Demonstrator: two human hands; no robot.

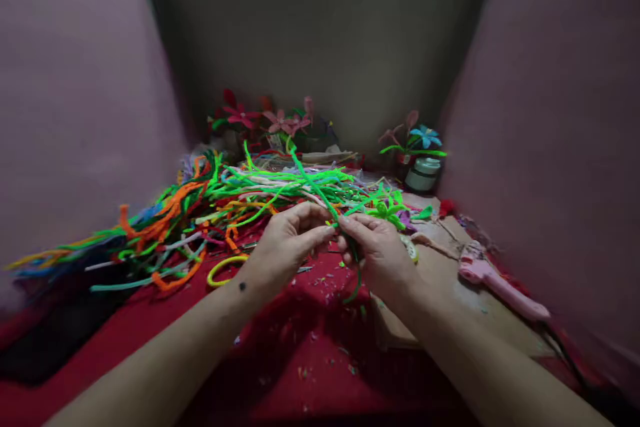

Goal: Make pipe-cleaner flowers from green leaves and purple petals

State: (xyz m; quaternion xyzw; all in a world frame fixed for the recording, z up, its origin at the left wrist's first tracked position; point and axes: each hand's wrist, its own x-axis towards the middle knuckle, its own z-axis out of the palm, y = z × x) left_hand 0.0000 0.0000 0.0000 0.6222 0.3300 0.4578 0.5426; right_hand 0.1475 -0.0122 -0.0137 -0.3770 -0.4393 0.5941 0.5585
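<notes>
A green pipe cleaner [315,181] rises at a slant from between my fingertips, and a darker green end [356,290] hangs below my right hand. My right hand [375,247] pinches the stem between thumb and fingers. Close beside it, my left hand [287,240] has its thumb and forefinger closed on the same piece, where a small yellow bit shows. The exact join between the fingertips is partly hidden. Just behind my right hand lies a bright green pipe-cleaner flower [387,210].
A large heap of coloured pipe cleaners [180,207] spreads at the left and back. A yellow ring [217,272] lies by my left wrist. On the right, a pink glue gun [500,287] rests on a board [450,287]. Behind stand pipe-cleaner flowers [280,121] and a jar [423,175]. Scraps litter the red cloth [280,373].
</notes>
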